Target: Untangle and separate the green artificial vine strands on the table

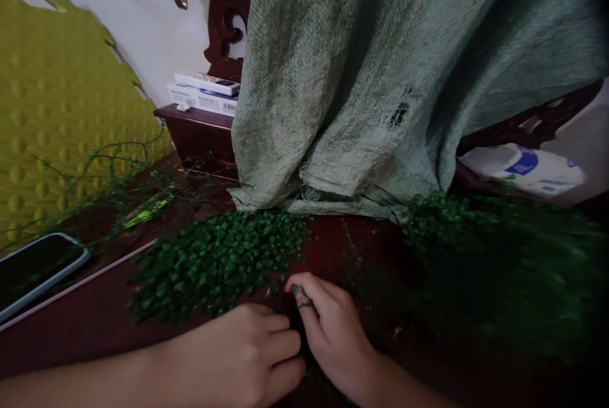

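My left hand (247,351) rests on the dark red table (85,319) near its front edge, its fingers curled into a loose fist; anything inside it is hidden. Right beside it, my right hand (328,325) pinches a small green leaf sprig (302,297) between thumb and forefinger. Just beyond both hands lies a pile of small green plastic leaves (219,256). A heap of green leafy strands (480,249) spreads over the table to the right.
A grey-green woven sack (380,78) hangs down at the back. A phone (33,268) lies at the left edge. Thin green wire stems (109,173) trail before a yellow foam mat (57,97). Boxes (204,94) sit on a dark shelf; a white pack (523,170) lies at the right.
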A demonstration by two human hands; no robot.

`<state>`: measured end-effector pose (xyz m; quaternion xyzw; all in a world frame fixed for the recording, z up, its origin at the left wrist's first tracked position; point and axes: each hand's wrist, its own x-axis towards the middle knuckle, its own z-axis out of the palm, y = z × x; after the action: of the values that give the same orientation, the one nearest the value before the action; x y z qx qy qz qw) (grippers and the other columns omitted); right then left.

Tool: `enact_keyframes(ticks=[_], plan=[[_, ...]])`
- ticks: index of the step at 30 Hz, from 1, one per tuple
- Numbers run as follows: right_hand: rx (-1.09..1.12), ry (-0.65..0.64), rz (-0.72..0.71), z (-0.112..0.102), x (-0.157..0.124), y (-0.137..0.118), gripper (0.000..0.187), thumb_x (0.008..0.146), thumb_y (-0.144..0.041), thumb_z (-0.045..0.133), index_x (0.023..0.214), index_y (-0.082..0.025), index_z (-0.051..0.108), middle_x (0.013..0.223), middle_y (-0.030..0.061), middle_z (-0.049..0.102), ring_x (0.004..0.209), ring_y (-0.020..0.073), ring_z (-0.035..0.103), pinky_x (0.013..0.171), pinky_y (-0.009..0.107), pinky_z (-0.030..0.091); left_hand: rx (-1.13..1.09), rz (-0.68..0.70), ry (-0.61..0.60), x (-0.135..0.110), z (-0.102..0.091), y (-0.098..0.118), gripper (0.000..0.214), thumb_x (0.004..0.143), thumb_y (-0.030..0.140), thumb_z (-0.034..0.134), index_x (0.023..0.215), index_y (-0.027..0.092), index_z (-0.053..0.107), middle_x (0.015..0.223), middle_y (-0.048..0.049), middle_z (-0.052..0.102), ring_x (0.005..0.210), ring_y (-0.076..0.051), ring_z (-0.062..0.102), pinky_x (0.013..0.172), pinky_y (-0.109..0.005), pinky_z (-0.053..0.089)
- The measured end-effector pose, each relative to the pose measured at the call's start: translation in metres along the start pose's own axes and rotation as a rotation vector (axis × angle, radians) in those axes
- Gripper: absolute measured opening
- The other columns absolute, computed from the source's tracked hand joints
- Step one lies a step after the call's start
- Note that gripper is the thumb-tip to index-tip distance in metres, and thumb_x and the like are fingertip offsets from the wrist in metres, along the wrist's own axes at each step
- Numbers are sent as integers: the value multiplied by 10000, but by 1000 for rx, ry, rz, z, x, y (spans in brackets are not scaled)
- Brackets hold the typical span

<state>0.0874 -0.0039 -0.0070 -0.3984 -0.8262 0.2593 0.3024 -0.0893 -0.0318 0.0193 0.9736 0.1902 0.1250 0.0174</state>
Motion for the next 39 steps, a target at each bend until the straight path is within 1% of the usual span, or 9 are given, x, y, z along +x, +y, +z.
enact_keyframes(ticks=[6, 11, 13, 19, 26, 28, 32, 35, 39], plan=[[-83, 4, 9, 1, 0, -1, 204, 910, -143, 361, 924, -204, 556, 705, -1, 621, 598, 135, 579, 573, 222, 392, 3, -6, 0, 1, -1, 0, 117, 874, 90, 507, 835, 160, 592, 747, -27, 576, 634, -193, 495, 568, -336, 425], [-142, -56, -13, 0, -1, -3, 219, 911, -141, 351, 928, -198, 561, 694, 1, 626, 590, 141, 585, 563, 229, 380, -5, -10, 3, 1, -4, 2, 107, 866, 92, 520, 827, 160, 594, 739, -25, 575, 625, -190, 484, 566, -336, 421], [-138, -60, -26, -1, -1, -5, 223, 911, -136, 348, 928, -199, 561, 700, 1, 632, 591, 138, 586, 564, 228, 378, -10, -7, 2, 1, -4, 2, 110, 867, 91, 512, 823, 157, 590, 743, -26, 572, 625, -191, 476, 565, -341, 419], [-86, 39, -120, -4, -1, -8, 238, 869, -95, 342, 911, -188, 557, 661, -13, 587, 553, 119, 539, 554, 220, 371, 8, -5, 5, 1, -2, 0, 109, 851, 85, 531, 786, 167, 561, 741, -22, 566, 625, -187, 474, 570, -333, 409], [-71, 75, -172, -5, 1, -6, 248, 858, -75, 346, 900, -173, 571, 633, -17, 546, 536, 113, 506, 537, 225, 366, 14, 2, 23, 0, -1, 0, 104, 858, 99, 537, 787, 171, 562, 736, -18, 567, 621, -183, 478, 567, -327, 417], [-69, 68, -176, -5, 1, -6, 263, 844, -65, 347, 893, -175, 580, 627, -16, 551, 536, 117, 520, 535, 228, 377, 18, -5, 30, -1, -1, 0, 113, 859, 100, 534, 778, 172, 566, 730, -18, 568, 618, -184, 479, 564, -331, 421], [-42, 74, -184, -3, -1, -4, 266, 862, -70, 381, 915, -191, 612, 703, 1, 654, 602, 127, 616, 579, 220, 432, -3, 1, 29, -1, -1, 1, 122, 856, 92, 522, 773, 167, 568, 739, -25, 581, 620, -187, 488, 568, -341, 441], [-4, 99, -139, -1, -2, -2, 251, 892, -95, 413, 944, -207, 632, 768, 1, 706, 642, 127, 659, 605, 210, 461, 1, -12, 30, 1, -2, 2, 133, 863, 84, 507, 783, 168, 574, 730, -30, 581, 627, -188, 503, 576, -334, 457], [24, 142, -65, -1, -2, -2, 240, 906, -136, 445, 1025, -230, 632, 845, -8, 731, 698, 130, 682, 651, 213, 489, -2, -17, 8, 2, -3, 1, 130, 868, 83, 500, 826, 169, 588, 728, -31, 582, 629, -189, 511, 584, -326, 467]])
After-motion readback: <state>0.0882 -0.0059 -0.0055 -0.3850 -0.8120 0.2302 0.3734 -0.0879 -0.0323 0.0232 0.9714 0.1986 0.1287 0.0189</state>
